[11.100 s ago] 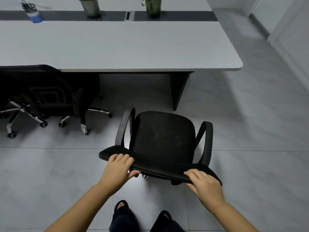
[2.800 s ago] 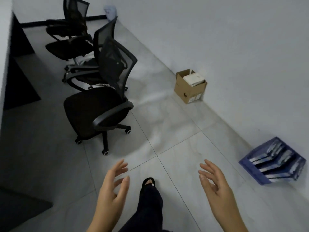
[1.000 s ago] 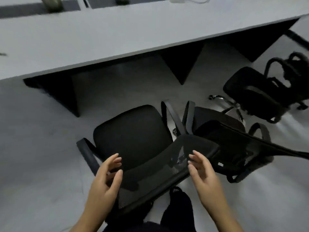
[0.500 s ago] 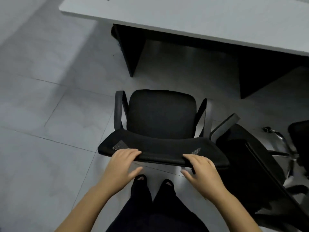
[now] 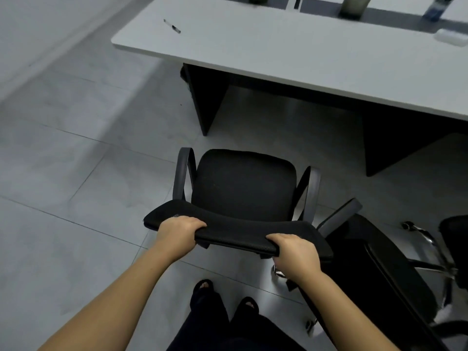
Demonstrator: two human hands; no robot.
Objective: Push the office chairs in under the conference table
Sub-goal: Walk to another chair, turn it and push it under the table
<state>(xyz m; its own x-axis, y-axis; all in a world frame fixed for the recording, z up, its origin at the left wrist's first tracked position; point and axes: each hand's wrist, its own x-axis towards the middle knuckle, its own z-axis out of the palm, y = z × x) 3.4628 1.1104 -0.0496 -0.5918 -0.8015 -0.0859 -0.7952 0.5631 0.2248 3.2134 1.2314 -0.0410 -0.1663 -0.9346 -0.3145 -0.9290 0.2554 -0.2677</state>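
Observation:
A black office chair (image 5: 243, 183) with grey armrests stands on the tiled floor, its seat facing the white conference table (image 5: 291, 51). The seat sits a short way out from the table's edge, between two dark table legs. My left hand (image 5: 178, 230) grips the top edge of the chair's backrest on the left. My right hand (image 5: 295, 252) grips the same edge on the right. Both hands have their fingers curled over the backrest.
A second black chair (image 5: 374, 262) stands close on the right, its armrest near the held chair's right arm. A third chair (image 5: 453, 239) shows at the right edge. A pen (image 5: 172, 26), pots and a white object lie on the table. Open floor lies to the left.
My fingers have closed more firmly over the backrest. The chair and I have moved closer to the table, and more of the tabletop shows.

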